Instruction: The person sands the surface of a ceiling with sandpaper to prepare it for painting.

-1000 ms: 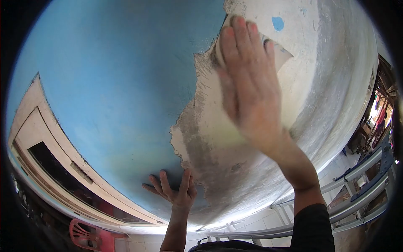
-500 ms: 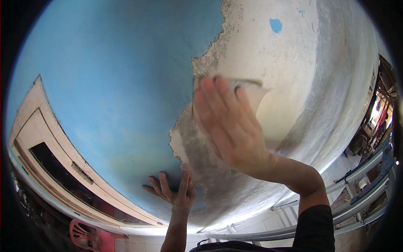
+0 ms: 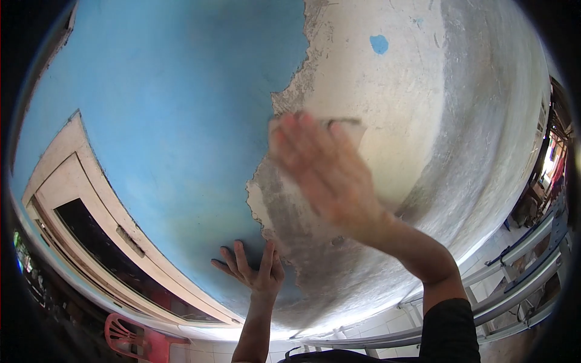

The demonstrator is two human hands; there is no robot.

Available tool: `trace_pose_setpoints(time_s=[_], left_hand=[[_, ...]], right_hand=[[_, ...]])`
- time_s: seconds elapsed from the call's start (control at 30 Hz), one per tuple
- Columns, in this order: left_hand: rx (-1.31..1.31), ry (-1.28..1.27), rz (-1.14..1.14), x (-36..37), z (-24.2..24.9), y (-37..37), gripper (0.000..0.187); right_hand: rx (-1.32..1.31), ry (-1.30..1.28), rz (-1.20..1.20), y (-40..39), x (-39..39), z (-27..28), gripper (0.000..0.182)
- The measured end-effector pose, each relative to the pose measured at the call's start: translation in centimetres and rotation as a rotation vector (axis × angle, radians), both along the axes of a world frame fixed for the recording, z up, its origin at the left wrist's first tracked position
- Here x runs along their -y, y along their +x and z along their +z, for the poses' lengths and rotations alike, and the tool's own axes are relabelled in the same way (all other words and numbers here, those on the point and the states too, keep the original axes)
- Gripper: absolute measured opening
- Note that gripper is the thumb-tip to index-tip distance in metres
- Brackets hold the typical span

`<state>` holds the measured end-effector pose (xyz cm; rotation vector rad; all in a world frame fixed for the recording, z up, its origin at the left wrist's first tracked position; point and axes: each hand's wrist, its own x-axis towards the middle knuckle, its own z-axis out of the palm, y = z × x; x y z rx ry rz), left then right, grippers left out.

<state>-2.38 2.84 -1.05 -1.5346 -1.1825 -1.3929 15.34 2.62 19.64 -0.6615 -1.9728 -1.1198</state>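
My right hand (image 3: 327,172), smeared by motion, lies flat over a pale sheet that looks like sandpaper (image 3: 353,129), pressing it to the wall. The sheet's upper edge shows dark beyond the fingertips, and most of it is hidden under the palm. It sits by the ragged border between the blue paint (image 3: 181,103) and the bare whitish-grey plaster (image 3: 387,91). Lower down, my left hand (image 3: 257,269) rests on the wall with fingers spread, at the bottom of the blue area, holding nothing.
At left is a cream-framed door or window (image 3: 91,163) with dark glass. A red plastic chair (image 3: 154,345) stands below it. Metal rails, seemingly a ladder (image 3: 502,302), lie at lower right over the tiled floor. A small blue paint patch (image 3: 379,44) remains on the plaster.
My right hand and the sheet have shifted slightly left along the wall. The left hand stays in place. The whole view has turned a little, showing more of the left side.
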Motion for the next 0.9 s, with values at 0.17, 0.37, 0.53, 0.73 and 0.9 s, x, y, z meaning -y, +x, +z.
trace_pose_setpoints(time_s=[0.17,0.37,0.53,0.73,0.9], left_hand=[[0.008,-0.006,0.004,0.2,0.2,0.1,0.023],[0.011,0.018,-0.002,0.2,0.4,0.2,0.022],[0.013,0.031,0.0,-0.1,0.2,0.2,0.022],[0.007,0.018,0.008,0.2,0.2,0.1,0.023],[0.01,0.022,0.004,0.0,0.1,0.1,0.023]], right_hand=[[-0.33,0.136,-0.081,-1.0,-0.7,2.6,0.04],[-0.102,0.093,-0.086,-0.8,-0.4,-1.2,0.047],[-0.317,0.136,-0.107,-0.7,-0.5,3.1,0.04],[-0.226,0.033,-0.106,-2.5,0.2,-2.6,0.044],[-0.318,0.166,-0.138,-2.1,-0.1,2.2,0.044]])
